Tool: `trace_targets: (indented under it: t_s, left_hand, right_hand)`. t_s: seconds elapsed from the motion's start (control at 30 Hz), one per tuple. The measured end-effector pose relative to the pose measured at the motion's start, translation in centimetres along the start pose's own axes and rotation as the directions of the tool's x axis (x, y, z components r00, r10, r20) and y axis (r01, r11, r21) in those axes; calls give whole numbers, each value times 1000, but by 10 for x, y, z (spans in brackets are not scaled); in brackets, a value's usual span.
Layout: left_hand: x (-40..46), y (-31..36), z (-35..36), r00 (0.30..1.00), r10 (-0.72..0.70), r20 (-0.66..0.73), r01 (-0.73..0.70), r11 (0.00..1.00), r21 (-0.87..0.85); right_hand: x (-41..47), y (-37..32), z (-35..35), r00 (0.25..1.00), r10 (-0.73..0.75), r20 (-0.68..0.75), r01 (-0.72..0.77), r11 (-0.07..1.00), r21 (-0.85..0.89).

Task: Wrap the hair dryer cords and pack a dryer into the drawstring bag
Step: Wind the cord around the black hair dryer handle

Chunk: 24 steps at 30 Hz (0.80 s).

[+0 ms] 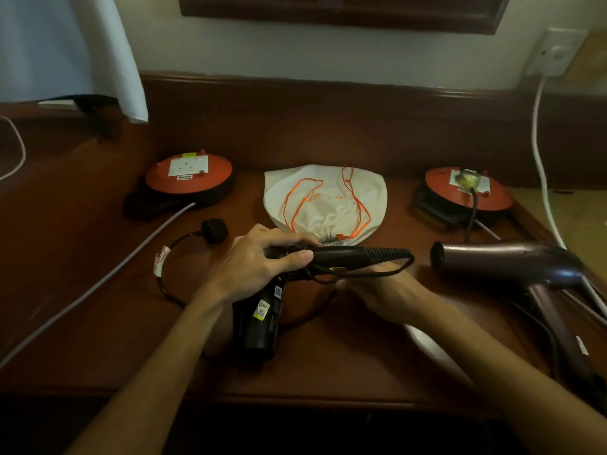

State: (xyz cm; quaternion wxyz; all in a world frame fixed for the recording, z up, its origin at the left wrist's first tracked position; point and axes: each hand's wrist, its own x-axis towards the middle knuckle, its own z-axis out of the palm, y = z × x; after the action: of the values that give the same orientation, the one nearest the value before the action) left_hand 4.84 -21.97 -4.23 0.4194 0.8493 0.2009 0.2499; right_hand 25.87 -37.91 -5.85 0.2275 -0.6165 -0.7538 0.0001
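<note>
Black hair dryer [259, 320] sits mid-tabletop near the front edge, left hand [259, 267] gripping its handle. Right hand [371, 290] pinches the cord [377, 274] underneath; drawstring bag [325, 201] lies behind, toward the back edge.

The right hand [377, 295] sits under the black hair dryer's [259, 323] handle, its fingertips hidden, so whether it pinches the cord [371, 274] cannot be told. The left hand [259, 267] covers the joint of handle and barrel. The print on the drawstring bag [325, 205] is too faint to read. The purple dryer's [512, 262] handle runs off the right edge. The lampshade [65, 44] is cut by the top edge.
</note>
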Motion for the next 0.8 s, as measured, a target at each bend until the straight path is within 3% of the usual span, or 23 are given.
trace_targets:
  t_s: [0.1, 0.23, 0.5, 0.63, 0.73, 0.8]
  left_hand:
    - [-5, 1, -4, 998, -48, 39, 46, 998, 44]
    - [-9, 2, -2, 996, -67, 61, 53, 977, 207]
    - [-7, 12, 12, 989, 94, 114, -141, 834, 533]
    - [-5, 20, 9, 990, 106, 90, -135, 891, 433]
    - [-17, 24, 4, 993, 109, 40, -116, 950, 290]
    - [-25, 25, -1, 996, 89, 11, -89, 968, 233]
  right_hand:
    - [29, 3, -20, 968, 133, 211, -174, 967, 189]
    - [59, 19, -35, 906, 116, 407, -240, 933, 268]
    - [81, 13, -62, 800, 170, 576, -378, 888, 262]
    - [86, 5, -89, 700, 154, 697, -482, 822, 303]
    - [91, -6, -111, 593, 120, 796, -350, 929, 121]
    - [91, -16, -122, 612, 130, 780, -222, 975, 12]
